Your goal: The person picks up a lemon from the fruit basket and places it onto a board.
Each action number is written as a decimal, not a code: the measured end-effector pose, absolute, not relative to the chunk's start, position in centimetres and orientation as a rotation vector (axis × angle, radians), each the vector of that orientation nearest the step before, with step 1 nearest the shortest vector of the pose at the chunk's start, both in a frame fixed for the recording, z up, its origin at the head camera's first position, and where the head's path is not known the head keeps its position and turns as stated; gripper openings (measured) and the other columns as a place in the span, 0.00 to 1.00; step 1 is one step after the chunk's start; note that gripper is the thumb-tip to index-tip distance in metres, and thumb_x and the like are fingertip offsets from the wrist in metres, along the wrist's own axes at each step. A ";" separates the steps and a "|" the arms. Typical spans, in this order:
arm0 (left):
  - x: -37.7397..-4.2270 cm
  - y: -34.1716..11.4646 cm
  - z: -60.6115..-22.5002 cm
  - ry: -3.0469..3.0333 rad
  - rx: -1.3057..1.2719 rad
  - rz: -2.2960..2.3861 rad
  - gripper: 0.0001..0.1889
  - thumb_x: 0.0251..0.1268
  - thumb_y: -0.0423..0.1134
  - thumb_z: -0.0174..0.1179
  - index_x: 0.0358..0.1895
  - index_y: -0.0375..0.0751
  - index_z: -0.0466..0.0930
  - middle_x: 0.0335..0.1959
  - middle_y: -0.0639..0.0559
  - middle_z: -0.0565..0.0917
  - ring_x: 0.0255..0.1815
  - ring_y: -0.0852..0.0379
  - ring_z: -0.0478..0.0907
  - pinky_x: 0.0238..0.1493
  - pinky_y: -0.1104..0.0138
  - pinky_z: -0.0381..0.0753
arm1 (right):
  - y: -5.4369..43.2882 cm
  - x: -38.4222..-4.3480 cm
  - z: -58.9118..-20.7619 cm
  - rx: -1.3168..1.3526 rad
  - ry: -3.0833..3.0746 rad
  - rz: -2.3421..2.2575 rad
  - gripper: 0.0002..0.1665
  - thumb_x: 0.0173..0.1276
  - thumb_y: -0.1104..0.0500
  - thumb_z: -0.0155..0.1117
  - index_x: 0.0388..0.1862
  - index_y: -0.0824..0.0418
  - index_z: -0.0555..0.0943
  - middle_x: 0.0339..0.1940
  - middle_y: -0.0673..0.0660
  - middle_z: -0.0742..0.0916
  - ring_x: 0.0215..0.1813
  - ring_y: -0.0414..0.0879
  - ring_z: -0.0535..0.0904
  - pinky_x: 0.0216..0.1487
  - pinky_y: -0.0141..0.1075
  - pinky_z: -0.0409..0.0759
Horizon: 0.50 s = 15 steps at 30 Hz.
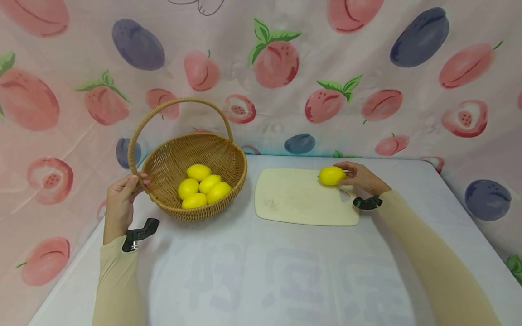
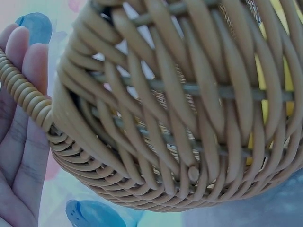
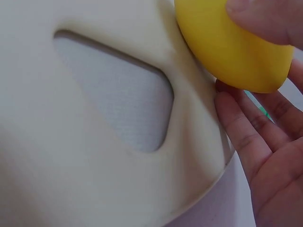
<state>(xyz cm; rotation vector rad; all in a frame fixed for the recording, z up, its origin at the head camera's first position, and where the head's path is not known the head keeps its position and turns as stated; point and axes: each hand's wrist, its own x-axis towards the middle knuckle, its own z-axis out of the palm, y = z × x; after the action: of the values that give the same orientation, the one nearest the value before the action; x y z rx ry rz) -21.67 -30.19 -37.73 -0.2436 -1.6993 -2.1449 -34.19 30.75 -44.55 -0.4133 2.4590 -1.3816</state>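
My left hand (image 1: 123,199) grips the wicker basket (image 1: 175,149) at the base of its arched handle, where handle and rim meet. In the left wrist view the fingers (image 2: 35,66) lie behind the wrapped handle (image 2: 23,92). The basket leans toward me and has several yellow lemons (image 1: 195,200) inside. At the right, my right hand (image 1: 363,177) holds another lemon (image 1: 331,175) between thumb and fingers, at the far right part of the cream cutting board (image 1: 293,199). The right wrist view shows the thumb on top of that lemon, close beside the board's handle hole.
A white cloth (image 1: 261,271) covers the table, with faint lettering showing near the front. Behind it hangs a fruit-patterned curtain (image 1: 277,127). The basket stands left of the board with a strip of cloth between them. Each wrist wears a black camera mount (image 1: 140,233).
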 end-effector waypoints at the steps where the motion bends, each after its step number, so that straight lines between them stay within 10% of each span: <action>1: -21.7 -30.2 -37.7 -1.690 -0.252 -2.154 0.11 0.69 0.33 0.50 0.34 0.37 0.83 0.28 0.52 0.86 0.31 0.61 0.84 0.39 0.74 0.82 | 30.7 -34.2 -44.6 -0.414 2.460 -1.385 0.39 0.61 0.57 0.67 0.68 0.61 0.63 0.67 0.62 0.71 0.55 0.34 0.74 0.56 0.22 0.73; 15: -21.7 -30.2 -37.7 -1.680 -0.245 -2.161 0.11 0.69 0.32 0.50 0.33 0.37 0.83 0.29 0.51 0.86 0.30 0.61 0.84 0.39 0.74 0.83 | 30.9 -34.3 -44.5 -0.387 2.493 -1.417 0.39 0.61 0.56 0.67 0.68 0.63 0.63 0.66 0.63 0.71 0.56 0.36 0.73 0.54 0.19 0.72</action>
<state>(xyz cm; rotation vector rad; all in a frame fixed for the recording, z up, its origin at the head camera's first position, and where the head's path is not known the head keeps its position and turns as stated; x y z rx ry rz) -21.69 -30.21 -37.66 -0.2448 -1.6796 -2.1612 -34.31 30.90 -44.49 -0.3871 2.4927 -1.4171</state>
